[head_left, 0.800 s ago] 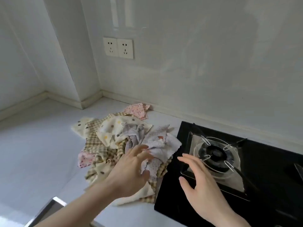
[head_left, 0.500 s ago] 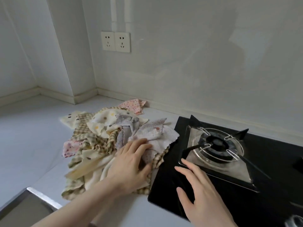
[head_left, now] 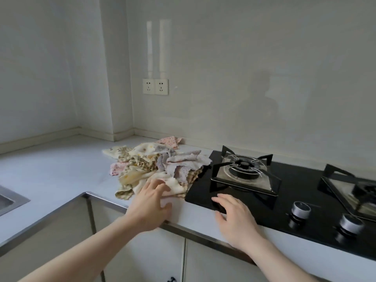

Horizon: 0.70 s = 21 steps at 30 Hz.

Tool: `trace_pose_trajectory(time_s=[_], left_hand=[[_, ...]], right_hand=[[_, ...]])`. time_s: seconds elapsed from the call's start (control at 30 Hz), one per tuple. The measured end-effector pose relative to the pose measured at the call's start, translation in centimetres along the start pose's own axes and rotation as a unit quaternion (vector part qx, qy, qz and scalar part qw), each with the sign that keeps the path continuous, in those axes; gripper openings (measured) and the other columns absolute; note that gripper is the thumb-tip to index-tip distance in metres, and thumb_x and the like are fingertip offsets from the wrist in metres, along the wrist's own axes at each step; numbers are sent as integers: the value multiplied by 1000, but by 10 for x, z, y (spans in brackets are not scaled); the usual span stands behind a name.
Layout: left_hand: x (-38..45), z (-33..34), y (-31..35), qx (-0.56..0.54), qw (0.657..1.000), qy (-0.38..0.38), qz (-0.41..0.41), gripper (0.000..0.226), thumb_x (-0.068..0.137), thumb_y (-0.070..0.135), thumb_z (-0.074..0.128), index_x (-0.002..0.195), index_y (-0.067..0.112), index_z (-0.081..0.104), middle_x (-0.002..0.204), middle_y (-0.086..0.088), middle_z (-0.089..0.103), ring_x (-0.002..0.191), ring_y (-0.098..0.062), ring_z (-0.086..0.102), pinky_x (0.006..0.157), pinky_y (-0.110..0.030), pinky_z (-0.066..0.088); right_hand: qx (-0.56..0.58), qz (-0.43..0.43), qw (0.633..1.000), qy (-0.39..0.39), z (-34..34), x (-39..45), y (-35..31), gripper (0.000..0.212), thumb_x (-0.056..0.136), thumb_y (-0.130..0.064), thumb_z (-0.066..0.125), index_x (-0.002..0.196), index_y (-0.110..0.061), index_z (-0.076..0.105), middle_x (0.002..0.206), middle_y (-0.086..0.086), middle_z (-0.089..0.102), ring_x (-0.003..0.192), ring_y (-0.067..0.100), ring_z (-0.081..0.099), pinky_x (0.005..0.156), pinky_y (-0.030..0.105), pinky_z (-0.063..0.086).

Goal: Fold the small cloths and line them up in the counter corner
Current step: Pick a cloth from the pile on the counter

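A loose heap of small patterned cloths (head_left: 154,165) lies on the white counter (head_left: 50,165), just left of the black hob. A pink dotted cloth (head_left: 169,141) sits at the heap's far side by the wall. My left hand (head_left: 151,202) lies at the heap's near edge, fingers spread and touching the cream cloth at the front. My right hand (head_left: 234,216) rests flat with straight fingers on the hob's near left corner, holding nothing. The counter corner (head_left: 81,132) lies behind the heap to the left.
A black glass hob (head_left: 295,192) with two burners and two silver knobs (head_left: 301,210) fills the right. A sink edge (head_left: 8,200) shows at far left. The steel-trimmed counter front (head_left: 61,210) bends inward near my left arm. Two wall sockets (head_left: 155,86) sit above.
The view has pulled back and risen. My left hand slid from the top of the heap to its near edge. My right hand drew back to the hob's front corner.
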<state>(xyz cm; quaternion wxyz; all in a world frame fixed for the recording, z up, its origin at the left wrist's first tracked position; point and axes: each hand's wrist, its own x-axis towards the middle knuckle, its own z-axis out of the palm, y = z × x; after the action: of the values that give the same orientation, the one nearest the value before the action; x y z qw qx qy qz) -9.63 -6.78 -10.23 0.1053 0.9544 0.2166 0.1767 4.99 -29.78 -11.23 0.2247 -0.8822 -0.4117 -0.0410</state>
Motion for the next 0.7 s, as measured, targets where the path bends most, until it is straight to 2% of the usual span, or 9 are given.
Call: trace_pose_trajectory(time_s=[0.17, 0.3, 0.53, 0.63, 0.7], left_hand=[[-35, -9, 0, 8, 998, -52, -29, 42, 86, 54, 43, 122, 37, 56, 138, 10, 50, 126, -22, 44, 106, -38, 37], [-31, -22, 6, 6, 998, -49, -31, 42, 93, 49, 54, 132, 33, 56, 145, 9, 46, 132, -21, 44, 107, -38, 40], [22, -28, 27, 6, 1000, -24, -3, 43, 94, 45, 59, 135, 33, 52, 147, 8, 42, 132, -20, 45, 104, -35, 41], [58, -23, 40, 0, 1000, -15, 21, 40, 94, 39, 59, 133, 29, 54, 140, 5, 46, 122, -19, 48, 100, -33, 43], [84, -17, 49, 12, 999, -13, 33, 38, 93, 35, 58, 131, 28, 57, 142, 3, 48, 126, -21, 47, 106, -38, 41]], right_hand=[[1, 27, 999, 24, -3, -20, -4, 49, 102, -33, 48, 150, -30, 47, 157, -11, 40, 144, 11, 35, 121, 26, 20], [3, 43, 998, 37, -6, -22, -5, 55, 100, -36, 50, 154, -31, 40, 156, -14, 39, 144, 12, 36, 120, 29, 22], [7, 62, 997, 50, -5, -14, -6, 53, 97, -42, 52, 149, -36, 42, 149, -18, 46, 138, 10, 39, 118, 31, 27], [12, 60, 997, 56, -1, -11, -3, 52, 96, -42, 53, 148, -38, 44, 146, -20, 46, 137, 8, 39, 116, 30, 28], [20, 60, 996, 59, 0, -10, -1, 53, 96, -41, 53, 148, -39, 43, 146, -21, 45, 137, 7, 38, 116, 30, 28]])
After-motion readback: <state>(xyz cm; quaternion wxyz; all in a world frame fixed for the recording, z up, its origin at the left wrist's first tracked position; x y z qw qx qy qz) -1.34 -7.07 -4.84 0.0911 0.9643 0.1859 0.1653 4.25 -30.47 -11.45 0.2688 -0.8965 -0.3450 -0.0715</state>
